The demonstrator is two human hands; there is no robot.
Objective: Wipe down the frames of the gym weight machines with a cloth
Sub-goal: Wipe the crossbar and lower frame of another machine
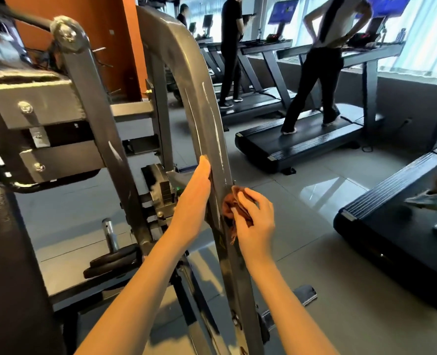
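Note:
A grey curved frame bar of a weight machine rises through the middle of the view. My left hand lies flat against the bar's left side, fingers straight and pointing up. My right hand grips a crumpled brown cloth and presses it against the bar's right edge, just below the left hand's fingertips. Streaks show on the bar above the hands.
More grey machine arms and bolted brackets stand at the left, with weight plates on the floor. Treadmills line the right and back, people walking on them. One treadmill lies close on the right. The floor is glossy tile.

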